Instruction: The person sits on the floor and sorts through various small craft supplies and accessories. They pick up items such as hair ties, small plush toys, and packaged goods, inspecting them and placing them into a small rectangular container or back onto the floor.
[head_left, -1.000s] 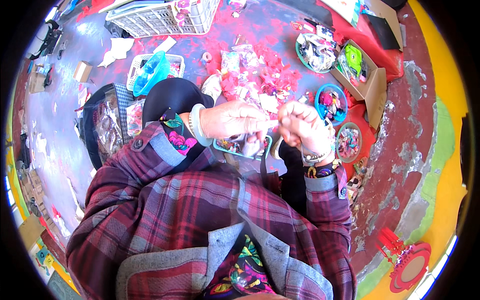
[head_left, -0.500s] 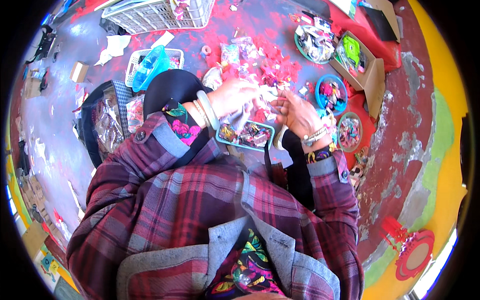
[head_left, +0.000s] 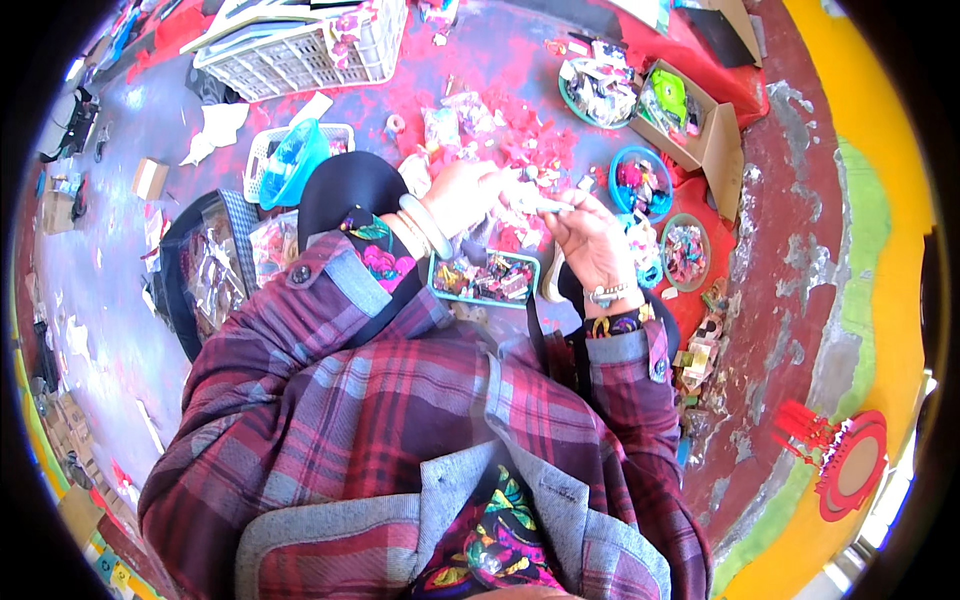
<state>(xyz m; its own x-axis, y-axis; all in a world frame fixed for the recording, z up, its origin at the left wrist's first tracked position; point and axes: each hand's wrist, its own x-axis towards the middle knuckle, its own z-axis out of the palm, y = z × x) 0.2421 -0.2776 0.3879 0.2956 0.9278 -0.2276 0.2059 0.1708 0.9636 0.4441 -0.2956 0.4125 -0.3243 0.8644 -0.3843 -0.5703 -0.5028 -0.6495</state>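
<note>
My left hand (head_left: 462,197), bangles on its wrist, is out in front of me above the floor with its fingers drawn together. Facing it is my right hand (head_left: 592,245), its thumb and fingertips pinched. Between the two sets of fingertips is a small whitish piece (head_left: 523,198), too bright and blurred to name; both hands seem to hold it. A grey cloth-like piece (head_left: 478,240) hangs below my left hand. Just under the hands sits a shallow green tray (head_left: 480,299) of small mixed coloured pieces.
Red scraps (head_left: 535,140) lie scattered beyond my hands. To the right are a blue basket (head_left: 614,186), a green-rimmed bowl (head_left: 707,262) and an open cardboard box (head_left: 722,180). On the left stand a white basket (head_left: 254,165), a dark bag (head_left: 180,270) and a large crate (head_left: 300,70).
The view has shifted slightly. My right hand's fingers have turned upward and closed into a pinch near the whitish piece. My left hand stays close by.
</note>
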